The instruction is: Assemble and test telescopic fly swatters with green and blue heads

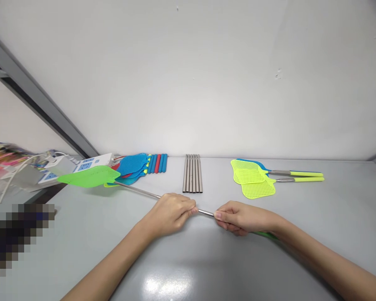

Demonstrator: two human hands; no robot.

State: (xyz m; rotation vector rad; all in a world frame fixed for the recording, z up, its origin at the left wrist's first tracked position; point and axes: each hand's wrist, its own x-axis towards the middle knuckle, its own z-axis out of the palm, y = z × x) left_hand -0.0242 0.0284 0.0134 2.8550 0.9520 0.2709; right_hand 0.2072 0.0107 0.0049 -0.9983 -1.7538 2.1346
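Fingers (188, 205) of the left hand (172, 211) are clamped on the metal shaft (141, 191) of a green swatter (90, 176); those of the right hand (240, 216) grip it nearer the handle end. The swatter slants above the grey surface (113, 255), head to the left. Beyond lie metal tubes (192, 173), flanked by blue and red handles (157, 163) and yellow swatters (258, 184).

There is room to pass between the far metal tubes (191, 173) and the yellow fly swatters (258, 190) on the right. At far left, blue swatter heads (133, 164) block; nearer, the green fly swatter (89, 176) crosses from left to middle.
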